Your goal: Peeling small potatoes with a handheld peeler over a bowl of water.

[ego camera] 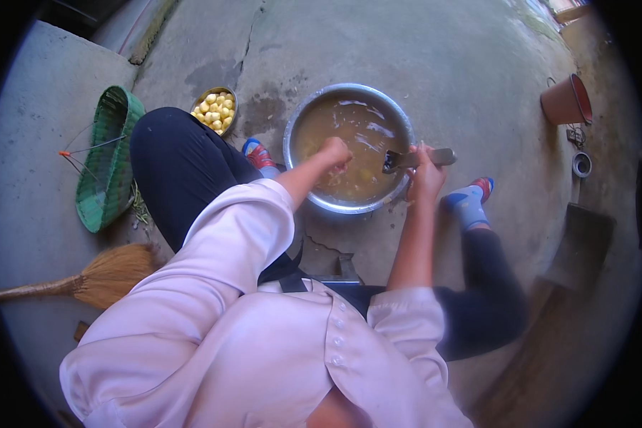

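Observation:
A wide metal basin (348,207) of cloudy brown water (342,117) stands on the floor between my feet. My left hand (336,154) hangs over the water with its fingers curled; whether anything is inside them is hidden. At the basin's right rim, my right hand (427,174) grips a flat, dark-handled tool (440,157), its broader end pointing left over the water. The tool's exact kind is unclear. Pale pieces show dimly beneath the surface. Beyond my left knee sits a bowl (236,101) of peeled yellowish tubers (214,111), probably potatoes.
Left of me are a green woven basket (99,182) with a wire handle and a straw broom (112,273). At far right stand a brown bucket (564,101), a small metal ring-shaped object (581,165) and a dark shovel-like blade (580,246). The concrete floor (321,37) is cracked.

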Action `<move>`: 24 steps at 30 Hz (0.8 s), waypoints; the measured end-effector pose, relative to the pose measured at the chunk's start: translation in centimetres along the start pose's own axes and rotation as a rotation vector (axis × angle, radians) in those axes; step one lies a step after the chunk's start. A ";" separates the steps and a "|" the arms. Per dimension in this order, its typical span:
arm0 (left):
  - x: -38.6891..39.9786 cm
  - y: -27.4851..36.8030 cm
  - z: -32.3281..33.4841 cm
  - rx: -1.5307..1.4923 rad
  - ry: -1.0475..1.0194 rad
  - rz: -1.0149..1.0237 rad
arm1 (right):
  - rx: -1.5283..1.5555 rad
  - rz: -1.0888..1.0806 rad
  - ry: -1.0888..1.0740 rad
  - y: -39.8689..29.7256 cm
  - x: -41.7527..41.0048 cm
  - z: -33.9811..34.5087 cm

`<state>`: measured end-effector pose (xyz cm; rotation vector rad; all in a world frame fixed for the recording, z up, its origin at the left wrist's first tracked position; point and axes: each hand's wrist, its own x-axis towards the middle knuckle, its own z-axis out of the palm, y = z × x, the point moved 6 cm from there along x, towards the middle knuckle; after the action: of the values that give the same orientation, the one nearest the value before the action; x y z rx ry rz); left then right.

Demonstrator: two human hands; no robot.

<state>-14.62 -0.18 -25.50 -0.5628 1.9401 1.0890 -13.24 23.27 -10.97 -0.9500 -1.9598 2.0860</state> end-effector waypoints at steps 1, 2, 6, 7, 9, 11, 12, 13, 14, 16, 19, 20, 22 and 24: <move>-0.9 1.5 -0.3 -0.113 -0.059 0.058 | 0.004 0.003 0.006 -0.3 -0.1 -0.2; -2.0 2.9 -0.5 -0.226 -0.117 0.116 | 0.029 0.009 0.022 -0.7 -0.1 -0.5; -5.8 6.0 -1.3 -0.886 -0.315 0.094 | 0.307 0.108 0.038 -1.9 -0.2 -1.2; -6.6 6.6 -1.7 -0.885 -0.312 0.103 | 0.312 0.102 0.034 -2.3 -0.1 -1.2; -9.3 8.5 -2.1 -1.038 -0.444 0.176 | 0.440 0.125 0.087 -2.6 -0.2 -1.5; -12.4 10.1 -2.6 -1.043 -0.486 0.236 | 0.468 0.173 0.094 -2.2 0.4 -2.3; -14.3 10.9 -3.0 -1.051 -0.524 0.290 | 0.572 0.273 -0.004 -1.7 0.6 -1.9; -16.0 11.3 -3.2 -1.047 -0.524 0.297 | 0.674 0.376 -0.102 -1.9 0.1 -1.2; -17.9 11.8 -3.4 -1.016 -0.509 0.367 | 0.740 0.427 -0.099 -2.1 -0.1 -0.8; -21.5 12.2 -3.7 -0.980 -0.494 0.440 | 0.824 0.438 -0.157 -3.5 -0.7 -0.3; -25.4 11.4 -3.6 -0.917 -0.458 0.517 | 0.965 0.436 -0.265 -4.8 -1.7 0.7; -26.3 10.9 -3.5 -0.918 -0.443 0.529 | 1.023 0.423 -0.319 -5.2 -2.1 1.1; -27.0 9.6 -3.2 -0.948 -0.440 0.540 | 1.050 0.404 -0.384 -5.9 -3.4 1.8; -27.8 8.9 -3.1 -0.934 -0.417 0.547 | 0.981 0.344 -0.420 -7.4 -5.3 2.4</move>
<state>-6.61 1.62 2.66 -0.2239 1.1514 2.2794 -12.64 19.70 -2.22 -0.6627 -0.6117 3.0978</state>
